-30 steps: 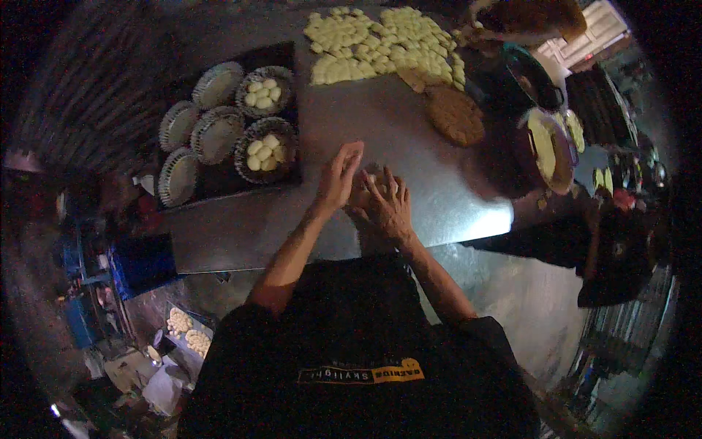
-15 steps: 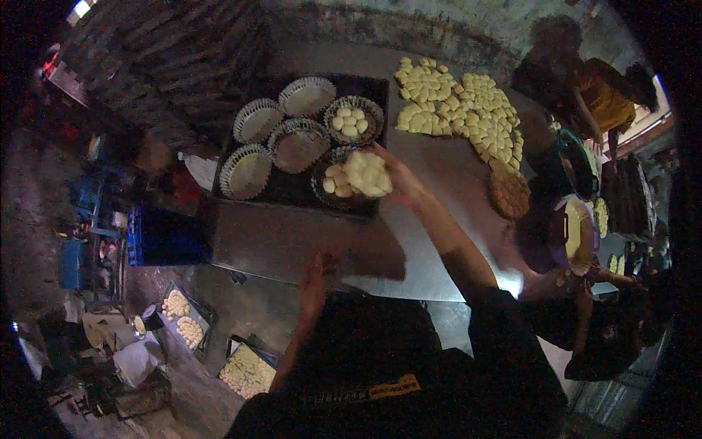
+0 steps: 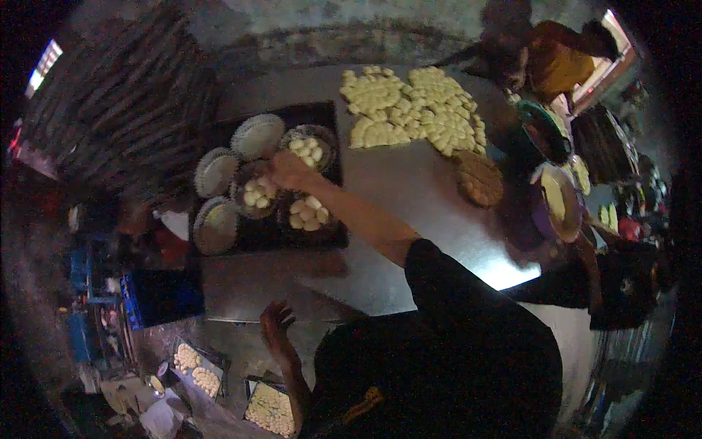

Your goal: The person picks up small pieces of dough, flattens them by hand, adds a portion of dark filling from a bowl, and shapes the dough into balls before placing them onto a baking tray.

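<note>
A dark tray [image 3: 330, 238] on the table holds several fluted round tins. Over its middle, my right hand [image 3: 290, 172] reaches in beside the central tin [image 3: 240, 208], which has pale dough pieces [image 3: 257, 194] in it. Its fingers are dim and partly hidden, so their grip does not show. Dough balls [image 3: 306, 151] fill part of the far right tin, and more dough balls [image 3: 310, 214] lie in the near right one. Three tins on the left, such as the near left tin [image 3: 216, 225], hold no dough. My left hand [image 3: 276, 322] hovers at the table's front edge, open, fingers apart.
A wide sheet of cut dough pieces [image 3: 420, 110] lies right of the tray, with a round brown item [image 3: 479, 179] by it. Basins [image 3: 559, 201] and other people are at the right. A blue crate [image 3: 161, 296] and trays of dough [image 3: 269, 410] sit lower left.
My right hand has moved left from the near right tin to the central one. The dough lump it held is gone from view there; dough pieces now lie in the central tin. My left hand has opened.
</note>
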Demonstrator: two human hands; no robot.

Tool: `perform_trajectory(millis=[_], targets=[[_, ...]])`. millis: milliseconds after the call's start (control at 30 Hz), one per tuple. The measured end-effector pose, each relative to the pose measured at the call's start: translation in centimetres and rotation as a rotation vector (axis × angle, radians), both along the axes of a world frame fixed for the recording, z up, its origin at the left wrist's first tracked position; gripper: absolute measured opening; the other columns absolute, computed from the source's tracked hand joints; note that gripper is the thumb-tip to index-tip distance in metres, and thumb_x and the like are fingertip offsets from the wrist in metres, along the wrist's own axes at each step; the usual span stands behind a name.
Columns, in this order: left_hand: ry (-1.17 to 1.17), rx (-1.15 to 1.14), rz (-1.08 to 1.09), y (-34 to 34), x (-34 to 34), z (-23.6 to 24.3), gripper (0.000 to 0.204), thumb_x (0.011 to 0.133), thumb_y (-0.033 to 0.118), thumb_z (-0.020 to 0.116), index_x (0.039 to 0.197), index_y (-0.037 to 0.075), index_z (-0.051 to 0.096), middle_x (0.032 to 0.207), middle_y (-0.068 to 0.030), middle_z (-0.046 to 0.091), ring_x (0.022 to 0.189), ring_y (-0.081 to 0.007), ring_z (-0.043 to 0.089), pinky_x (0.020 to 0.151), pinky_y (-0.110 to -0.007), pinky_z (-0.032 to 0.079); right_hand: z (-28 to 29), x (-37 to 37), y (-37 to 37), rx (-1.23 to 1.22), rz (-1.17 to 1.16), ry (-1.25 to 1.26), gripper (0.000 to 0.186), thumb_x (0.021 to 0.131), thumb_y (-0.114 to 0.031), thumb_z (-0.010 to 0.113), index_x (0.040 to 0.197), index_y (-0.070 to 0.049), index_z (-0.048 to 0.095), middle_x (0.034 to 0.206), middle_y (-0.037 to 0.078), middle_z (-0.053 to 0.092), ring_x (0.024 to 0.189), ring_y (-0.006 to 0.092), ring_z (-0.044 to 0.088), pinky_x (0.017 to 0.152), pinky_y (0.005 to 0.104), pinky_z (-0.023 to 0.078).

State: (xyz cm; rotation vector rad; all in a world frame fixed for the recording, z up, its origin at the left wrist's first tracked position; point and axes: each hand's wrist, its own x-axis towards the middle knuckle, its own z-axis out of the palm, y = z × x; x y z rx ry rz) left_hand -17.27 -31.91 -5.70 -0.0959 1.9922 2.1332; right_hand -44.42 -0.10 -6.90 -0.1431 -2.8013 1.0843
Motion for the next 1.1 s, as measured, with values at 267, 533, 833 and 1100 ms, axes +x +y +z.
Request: perform_trajectory(millis=[267,533,833,1100], targets=[[-0.027,0.202,-0.190,1.5,-1.7,-2.2,0.050,0.100,0.044,0.044,0.128,0.003,0.052,0.121,-0.0132,0.062,0.101,-0.0265,0.064,0.078,-0.037,0.053,-2.1,24.2,32.0,0.120,-0.673,0.140,0.016,0.089,-0.011,0.057,0.100,-0.004,0.066,0.086,0.014,0.068,0.085,0.0285,0.067,0.077,0.0422,0.052],[0.139,-0.105,-0.283,7.7,-4.6,-0.2,0.052,0.101,0.044,0.043,0.128,0.001,0.053,0.119,-0.0152,0.063,0.103,-0.0255,0.063,0.084,-0.038,0.051,-4.1,45.7,41.7,-0.286,-0.896,0.087,0.015,0.082,-0.013,0.066,0.092,-0.002,0.067,0.079,0.013,0.067,0.076,0.0211,0.064,0.067,0.0383,0.050],[0.156,0.066,-0.569,23.3,1.7,6.2,0.047,0.103,0.041,0.040,0.124,0.001,0.055,0.119,-0.0150,0.064,0.103,-0.0244,0.063,0.088,-0.038,0.049,-1.5,48.1,43.3,-0.270,-0.928,0.406,0.022,0.087,-0.015,0.064,0.106,-0.003,0.061,0.095,0.009,0.062,0.086,0.0157,0.058,0.075,0.0338,0.050],[-0.226,0.455,-0.711,35.8,13.2,7.3,0.034,0.098,0.019,0.057,0.127,0.000,0.055,0.118,-0.0124,0.063,0.108,-0.0228,0.061,0.094,-0.036,0.048,10.9,49.0,25.7,-1.463,-0.619,0.676,0.025,0.097,-0.030,0.053,0.106,-0.008,0.060,0.113,0.007,0.059,0.095,0.0211,0.060,0.080,0.0348,0.053]])
